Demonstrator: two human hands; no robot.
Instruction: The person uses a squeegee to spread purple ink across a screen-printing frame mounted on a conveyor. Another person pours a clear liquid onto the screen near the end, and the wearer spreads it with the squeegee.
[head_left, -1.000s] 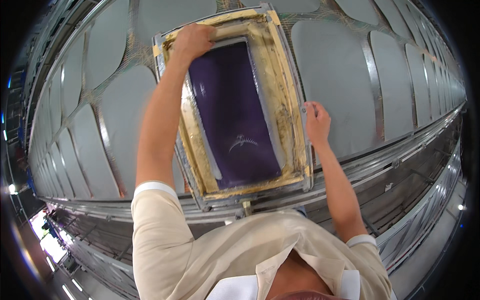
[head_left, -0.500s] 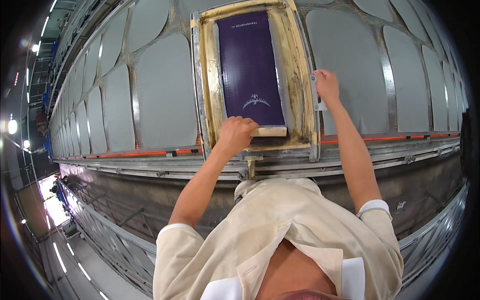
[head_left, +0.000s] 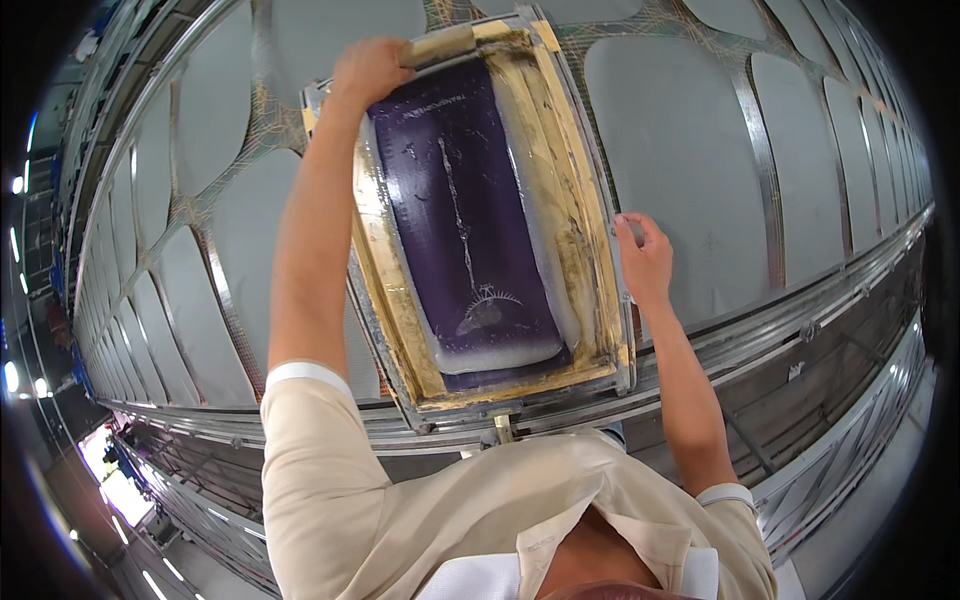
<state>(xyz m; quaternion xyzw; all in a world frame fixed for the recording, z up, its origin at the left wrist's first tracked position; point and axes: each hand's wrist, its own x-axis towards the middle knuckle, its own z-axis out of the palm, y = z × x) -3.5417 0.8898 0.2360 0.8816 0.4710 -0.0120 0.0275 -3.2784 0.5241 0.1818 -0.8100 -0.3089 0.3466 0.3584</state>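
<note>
A screen-printing frame (head_left: pixel 577 380) with yellowed, taped inner edges lies in front of me. Its purple mesh window (head_left: pixel 425 220) bears pale lettering and a crest-like design. A streak of wet, glossy ink (head_left: pixel 456 210) runs down the middle, with a cloudy wet band at the near end. At the far end, my left hand (head_left: pixel 372 72) is closed around one end of a wooden-handled squeegee (head_left: pixel 438 46). Beside the frame's right edge is my right hand (head_left: pixel 646 258), fingers curled in against the side of the frame; its exact grip is partly hidden.
Grey, rounded fabric panels (head_left: pixel 680 170) lie in rows on the long printing table, on both sides of the frame. A metal rail (head_left: pixel 745 310) follows the table's near edge. Metal railings (head_left: pixel 850 380) stand behind me to the right.
My left hand has carried the squeegee from the near end of the screen to the far end. Wet streaks now show on the mesh. My right hand remains by the frame's right side.
</note>
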